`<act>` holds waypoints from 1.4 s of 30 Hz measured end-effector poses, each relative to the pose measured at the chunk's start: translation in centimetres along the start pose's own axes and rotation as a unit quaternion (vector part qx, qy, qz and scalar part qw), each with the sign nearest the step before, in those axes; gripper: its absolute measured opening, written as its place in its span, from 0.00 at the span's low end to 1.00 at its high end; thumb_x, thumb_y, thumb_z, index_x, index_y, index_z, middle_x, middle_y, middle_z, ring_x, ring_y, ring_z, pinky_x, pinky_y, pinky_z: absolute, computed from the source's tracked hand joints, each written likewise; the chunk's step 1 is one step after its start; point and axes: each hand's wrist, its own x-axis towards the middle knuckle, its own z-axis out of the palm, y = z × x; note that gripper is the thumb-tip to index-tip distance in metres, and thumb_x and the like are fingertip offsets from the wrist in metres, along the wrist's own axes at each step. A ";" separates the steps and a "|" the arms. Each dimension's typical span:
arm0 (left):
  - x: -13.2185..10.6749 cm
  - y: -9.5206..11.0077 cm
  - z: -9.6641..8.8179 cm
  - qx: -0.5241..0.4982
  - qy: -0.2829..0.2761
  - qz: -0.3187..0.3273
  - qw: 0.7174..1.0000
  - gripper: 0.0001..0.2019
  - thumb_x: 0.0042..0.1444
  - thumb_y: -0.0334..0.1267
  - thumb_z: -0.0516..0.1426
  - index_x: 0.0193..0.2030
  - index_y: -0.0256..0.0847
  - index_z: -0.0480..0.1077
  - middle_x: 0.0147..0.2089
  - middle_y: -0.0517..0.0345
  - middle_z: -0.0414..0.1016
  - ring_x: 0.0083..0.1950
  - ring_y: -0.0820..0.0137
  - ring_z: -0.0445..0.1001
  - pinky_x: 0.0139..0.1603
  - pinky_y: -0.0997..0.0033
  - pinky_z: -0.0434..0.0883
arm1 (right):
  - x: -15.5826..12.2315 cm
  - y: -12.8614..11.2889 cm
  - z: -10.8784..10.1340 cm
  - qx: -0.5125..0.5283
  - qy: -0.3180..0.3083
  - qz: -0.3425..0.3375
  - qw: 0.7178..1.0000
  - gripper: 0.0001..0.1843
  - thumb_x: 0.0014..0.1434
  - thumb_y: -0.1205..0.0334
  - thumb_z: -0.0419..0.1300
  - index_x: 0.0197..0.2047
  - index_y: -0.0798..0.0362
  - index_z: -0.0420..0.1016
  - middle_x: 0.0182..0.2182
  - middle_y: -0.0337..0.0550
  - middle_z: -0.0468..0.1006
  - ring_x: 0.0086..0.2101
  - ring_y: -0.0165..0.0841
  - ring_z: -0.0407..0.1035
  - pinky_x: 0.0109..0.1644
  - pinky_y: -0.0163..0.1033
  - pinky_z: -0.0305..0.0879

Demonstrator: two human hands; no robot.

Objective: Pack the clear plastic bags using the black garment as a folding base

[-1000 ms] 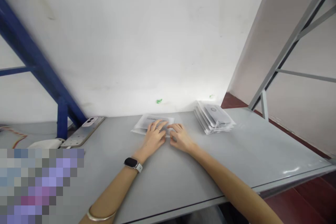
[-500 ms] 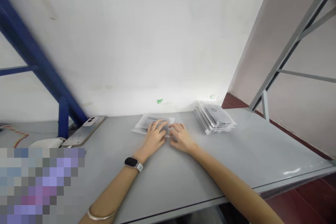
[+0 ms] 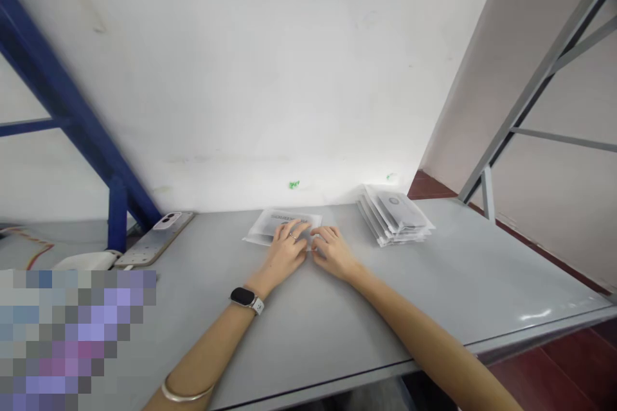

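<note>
A flat clear plastic packet (image 3: 270, 223) with a printed label lies on the grey table (image 3: 337, 327) near the wall. My left hand (image 3: 285, 252), with a ring and a dark wristwatch, rests on the packet's near edge, fingers curled down onto it. My right hand (image 3: 331, 249) sits right beside it, fingertips pressed on the same packet's right end. The two hands nearly touch. What lies under the fingers is hidden.
A fanned stack of similar packets (image 3: 395, 213) lies to the right by the wall. A phone (image 3: 157, 237) lies at the left near a blue steel frame (image 3: 72, 115). A grey shelf frame (image 3: 530, 83) stands right. The table's front edge runs close below my forearms.
</note>
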 end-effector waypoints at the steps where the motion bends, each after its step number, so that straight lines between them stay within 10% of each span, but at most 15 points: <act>1: 0.0 0.0 0.0 -0.001 0.000 0.000 1.000 0.07 0.55 0.28 0.54 0.33 0.42 0.72 0.64 0.54 0.66 0.65 0.54 0.57 0.59 0.46 0.61 | 0.0 0.0 0.0 0.001 -0.001 -0.002 1.000 0.08 0.55 0.73 0.57 0.35 0.51 0.67 0.47 0.48 0.72 0.48 0.39 0.66 0.51 0.47 0.61; 42: 0.2 0.1 -0.1 0.058 -0.006 0.013 0.998 0.08 0.56 0.28 0.54 0.34 0.41 0.73 0.63 0.55 0.67 0.65 0.54 0.59 0.59 0.48 0.61 | 0.2 0.4 0.0 -0.020 -0.023 -0.003 1.000 0.08 0.54 0.75 0.57 0.29 0.52 0.68 0.49 0.48 0.75 0.47 0.39 0.67 0.52 0.48 0.60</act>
